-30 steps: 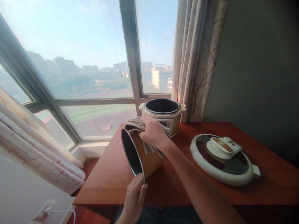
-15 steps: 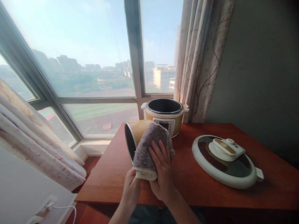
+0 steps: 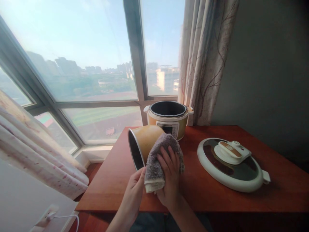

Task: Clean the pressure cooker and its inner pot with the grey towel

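Note:
A yellow inner pot (image 3: 144, 142) lies on its side above the red wooden table (image 3: 217, 199), its dark mouth turned left. My left hand (image 3: 134, 196) holds the pot's lower rim. My right hand (image 3: 169, 176) presses a grey-brown cloth (image 3: 156, 161) against the pot's outer wall, fingers spread over the cloth. Behind the pot stands the yellow cooker body (image 3: 169, 117), open at the top.
The cooker's white round lid (image 3: 230, 164) lies flat on the table at the right. A patterned curtain (image 3: 205, 61) hangs behind the cooker, another curtain (image 3: 36, 154) at the left. A plug and white cable (image 3: 51, 217) sit at the lower left.
My right hand has slid the cloth from the pot's top down over its near side. The pot has turned and risen slightly in my left hand.

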`<act>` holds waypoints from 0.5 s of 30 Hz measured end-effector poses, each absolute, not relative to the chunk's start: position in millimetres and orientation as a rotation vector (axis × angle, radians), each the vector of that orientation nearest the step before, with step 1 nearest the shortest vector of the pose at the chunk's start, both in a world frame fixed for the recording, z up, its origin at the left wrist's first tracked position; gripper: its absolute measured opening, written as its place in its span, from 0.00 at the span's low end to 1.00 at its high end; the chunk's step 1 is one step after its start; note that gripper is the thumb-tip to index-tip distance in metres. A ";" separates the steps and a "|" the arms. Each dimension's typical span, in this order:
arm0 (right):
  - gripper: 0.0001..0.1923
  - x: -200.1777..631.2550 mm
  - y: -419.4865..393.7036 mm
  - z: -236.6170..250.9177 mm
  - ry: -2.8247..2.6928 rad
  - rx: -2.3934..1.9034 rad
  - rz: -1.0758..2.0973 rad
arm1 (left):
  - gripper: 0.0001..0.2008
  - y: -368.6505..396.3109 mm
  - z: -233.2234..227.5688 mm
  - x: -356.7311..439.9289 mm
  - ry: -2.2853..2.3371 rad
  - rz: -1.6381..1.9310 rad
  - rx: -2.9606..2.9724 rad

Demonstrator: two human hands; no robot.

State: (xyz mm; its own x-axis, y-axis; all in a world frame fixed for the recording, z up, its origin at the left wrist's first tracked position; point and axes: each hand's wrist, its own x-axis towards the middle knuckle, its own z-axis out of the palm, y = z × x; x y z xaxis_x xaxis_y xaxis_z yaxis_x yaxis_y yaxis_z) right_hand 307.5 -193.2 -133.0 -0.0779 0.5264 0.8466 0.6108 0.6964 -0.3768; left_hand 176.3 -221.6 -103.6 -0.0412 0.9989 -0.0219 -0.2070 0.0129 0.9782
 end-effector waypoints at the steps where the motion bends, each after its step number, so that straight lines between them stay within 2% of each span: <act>1: 0.31 309.4 -187.3 -116.2 -1.748 -0.921 -0.079 | 0.24 -223.0 -103.3 176.4 1.110 1.307 1.066; 8: 0.20 304.3 -139.6 -6.3 -2.030 -1.156 0.079 | 0.25 -242.0 -116.3 183.1 1.199 1.135 1.361; 12: 0.15 295.9 -119.8 15.9 -2.161 -1.260 0.145 | 0.25 -249.7 -153.0 181.8 1.335 1.279 1.394; 15: 0.16 292.4 -110.2 17.7 -2.187 -1.286 0.143 | 0.24 -245.1 -176.8 175.3 1.308 1.275 1.673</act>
